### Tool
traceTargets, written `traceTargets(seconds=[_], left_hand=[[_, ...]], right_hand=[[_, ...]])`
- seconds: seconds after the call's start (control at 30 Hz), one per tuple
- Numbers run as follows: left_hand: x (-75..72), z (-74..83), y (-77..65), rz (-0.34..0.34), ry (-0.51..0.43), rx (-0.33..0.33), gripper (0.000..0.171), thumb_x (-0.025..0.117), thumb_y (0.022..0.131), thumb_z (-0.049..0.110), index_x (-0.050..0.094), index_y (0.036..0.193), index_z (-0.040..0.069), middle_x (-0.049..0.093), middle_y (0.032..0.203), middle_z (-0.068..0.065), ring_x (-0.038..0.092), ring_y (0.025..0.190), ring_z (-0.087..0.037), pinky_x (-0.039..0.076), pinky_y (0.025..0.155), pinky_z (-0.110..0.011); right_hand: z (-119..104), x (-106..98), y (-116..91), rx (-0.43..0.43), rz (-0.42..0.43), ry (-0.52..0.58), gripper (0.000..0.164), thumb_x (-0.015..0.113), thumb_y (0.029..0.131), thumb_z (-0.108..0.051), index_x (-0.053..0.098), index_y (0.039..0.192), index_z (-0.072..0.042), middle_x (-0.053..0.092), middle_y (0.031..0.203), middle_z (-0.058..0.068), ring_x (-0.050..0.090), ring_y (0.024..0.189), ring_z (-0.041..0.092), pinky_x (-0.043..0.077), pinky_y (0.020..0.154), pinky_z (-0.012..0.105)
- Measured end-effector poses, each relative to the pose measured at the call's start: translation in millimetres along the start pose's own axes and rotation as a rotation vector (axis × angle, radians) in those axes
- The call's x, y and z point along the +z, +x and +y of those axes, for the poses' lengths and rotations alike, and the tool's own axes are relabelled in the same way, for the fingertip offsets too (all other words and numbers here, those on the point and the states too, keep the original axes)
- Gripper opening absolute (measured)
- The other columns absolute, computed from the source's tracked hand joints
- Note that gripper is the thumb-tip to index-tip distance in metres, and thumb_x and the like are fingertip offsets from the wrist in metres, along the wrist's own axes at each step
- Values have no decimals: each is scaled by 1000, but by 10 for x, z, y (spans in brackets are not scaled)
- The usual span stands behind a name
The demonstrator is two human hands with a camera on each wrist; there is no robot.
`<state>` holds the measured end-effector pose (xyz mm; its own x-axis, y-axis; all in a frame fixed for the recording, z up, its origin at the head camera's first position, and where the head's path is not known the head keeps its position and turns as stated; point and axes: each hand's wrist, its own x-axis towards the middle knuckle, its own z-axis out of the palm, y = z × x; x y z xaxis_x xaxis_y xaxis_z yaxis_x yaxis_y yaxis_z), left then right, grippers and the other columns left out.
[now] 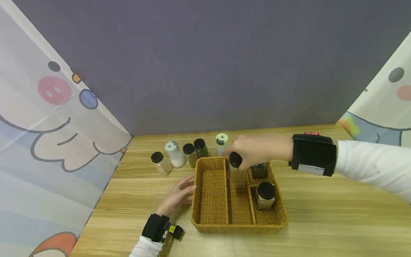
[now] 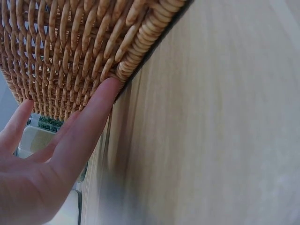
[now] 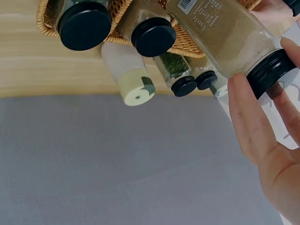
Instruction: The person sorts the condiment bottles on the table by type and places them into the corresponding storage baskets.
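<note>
My right hand grips the black lid of a clear spice jar filled with brownish powder, over the middle section of a divided wicker basket. In the right wrist view the jar is tilted, with fingers and thumb around its lid. Behind it, another black-lidded jar stands in the basket. The right-hand compartments hold a dark green jar at the back and a beige jar in front. With fingers extended, my left hand touches the basket's left wall; its thumb meets the lower edge in the left wrist view.
Left of and behind the basket stand a pale powder jar, a white bottle, a brownish jar and a green herb jar. A light-capped bottle stands behind it. A grey panel rises at the table's back edge.
</note>
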<state>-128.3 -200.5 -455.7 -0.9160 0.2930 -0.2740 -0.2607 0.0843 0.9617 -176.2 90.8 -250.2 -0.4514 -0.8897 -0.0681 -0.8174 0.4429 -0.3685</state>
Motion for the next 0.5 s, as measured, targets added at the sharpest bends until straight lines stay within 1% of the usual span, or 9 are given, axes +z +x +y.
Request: traceTargets(seconds=[0.13, 0.3, 0.37, 0.5], left_hand=[[8, 0, -6, 6, -9, 1, 65, 58, 85, 25, 25, 139, 11, 34, 131, -26, 50, 105, -32, 50, 77, -46], [11, -1, -3, 4, -7, -1, 64, 58, 86, 25, 25, 139, 11, 34, 132, -26, 50, 105, -32, 50, 77, -45], [11, 0, -4, 5, -3, -2, 64, 57, 86, 25, 25, 140, 11, 33, 132, -26, 51, 106, -32, 50, 76, -45], [15, 7, -7, 6, -5, -2, 63, 57, 86, 24, 25, 140, 11, 34, 132, -26, 51, 105, -32, 50, 76, -45]], right_hand=[[3, 58, 7, 5, 3, 33, 25, 68, 63, 4, 60, 85, -5, 58, 80, 0, 52, 69, 10, 45, 58, 17], [21, 127, 8, 9, 3, 50, 24, 66, 63, 5, 58, 82, -6, 56, 75, 0, 48, 61, 6, 43, 52, 16], [27, 150, 6, 15, -1, 63, 24, 66, 62, 5, 58, 81, -6, 55, 76, 1, 47, 61, 6, 43, 51, 16], [40, 187, -3, 38, -12, 61, 26, 67, 63, 5, 58, 86, -5, 55, 80, 2, 47, 63, 7, 43, 51, 16]])
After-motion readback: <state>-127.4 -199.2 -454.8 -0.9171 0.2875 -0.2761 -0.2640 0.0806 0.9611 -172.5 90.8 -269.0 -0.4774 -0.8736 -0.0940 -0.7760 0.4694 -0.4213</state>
